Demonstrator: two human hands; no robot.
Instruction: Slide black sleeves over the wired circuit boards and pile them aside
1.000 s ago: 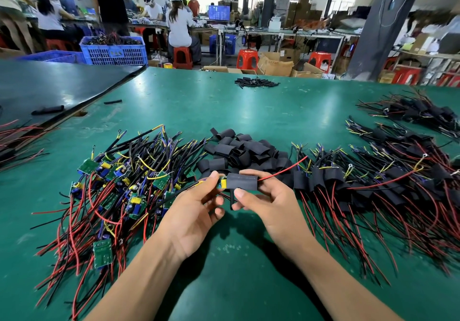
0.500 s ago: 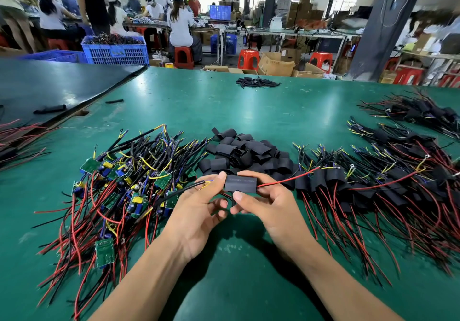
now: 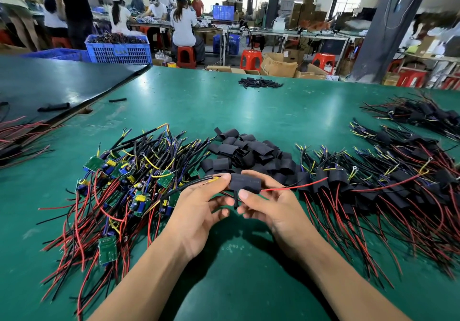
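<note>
A broad green counter [image 3: 224,111] stretches before me. Behind it the workshop runs back with people seated at long benches, a blue plastic crate [image 3: 119,49], red plastic stools [image 3: 251,59] and brown cardboard boxes [image 3: 278,65]. At the far left a dark glossy mat [image 3: 62,81] overlaps the counter, with a loose black tube [image 3: 53,106] lying on it.

Nearer me on the left sprawls a tangled pile of bare green circuit boards [image 3: 119,191], their red, black and yellow wires fanning toward me. My left hand [image 3: 196,211] is raised just right of that pile. Its grip is narrow, thumb and forefinger pinching a bundle of black and yellow-tipped wires [image 3: 199,182] right where it enters the sleeve.

Between my hands, held above the counter, is the flat black sleeve [image 3: 245,183]; I cannot see the board inside it. Just behind it lies a heap of empty black sleeves [image 3: 246,153], and far back near the counter's edge is a smaller scatter of black tubes [image 3: 260,82].

My right hand [image 3: 271,208] has its grip on the sleeve's right half, thumb in front below, forefinger over the top. A thin red wire [image 3: 293,187] leaves the sleeve's right end and runs out over the big pile of sleeved boards [image 3: 385,191] covering the counter's right side, its red and black leads trailing toward me.
</note>
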